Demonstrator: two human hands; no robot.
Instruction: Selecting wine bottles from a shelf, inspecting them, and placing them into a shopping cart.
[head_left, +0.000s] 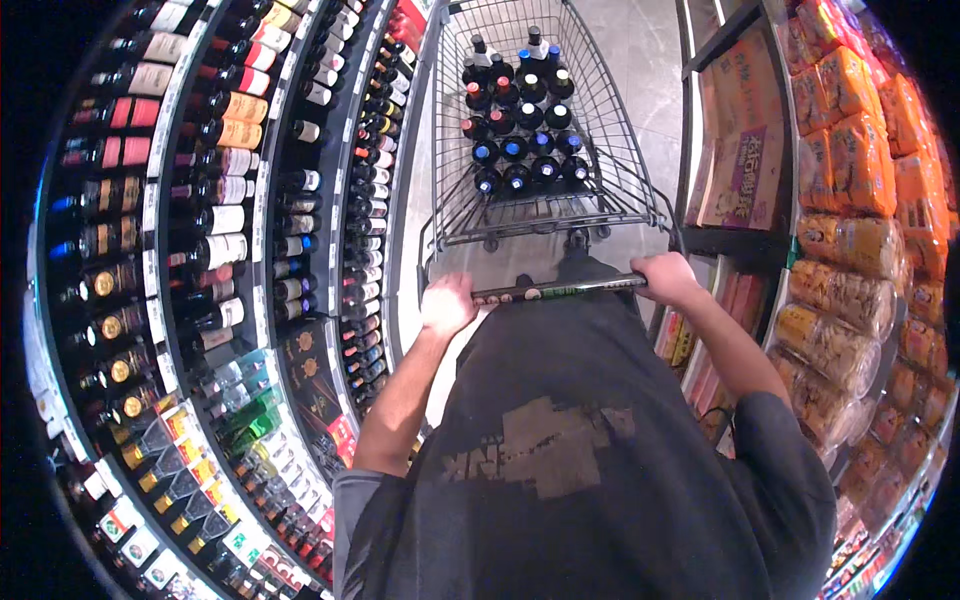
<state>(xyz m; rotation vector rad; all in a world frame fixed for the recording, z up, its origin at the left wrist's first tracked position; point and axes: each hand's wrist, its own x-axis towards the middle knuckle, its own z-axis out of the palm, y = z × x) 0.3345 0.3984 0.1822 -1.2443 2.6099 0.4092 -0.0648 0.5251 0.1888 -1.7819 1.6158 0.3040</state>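
Observation:
Both of my hands are on the push handle (555, 291) of a wire shopping cart (626, 142). My left hand (450, 301) grips its left end, and my right hand (664, 277) is wrapped around the right end. Several dark bottles (530, 116) stand upright in rows inside the cart. Their caps are blue, white and red. Two taller bottles (535, 43) with pale neck labels rise at the far end of the group. The cart's basket lies straight ahead of me, beyond the handle.
Shelves of wine bottles (225, 247) line the left side, close to the cart. To the right stand a printed cardboard box (739, 180) on a dark rack and stacked orange packages (855, 165). Grey tiled floor (637, 45) shows between the cart and the right rack.

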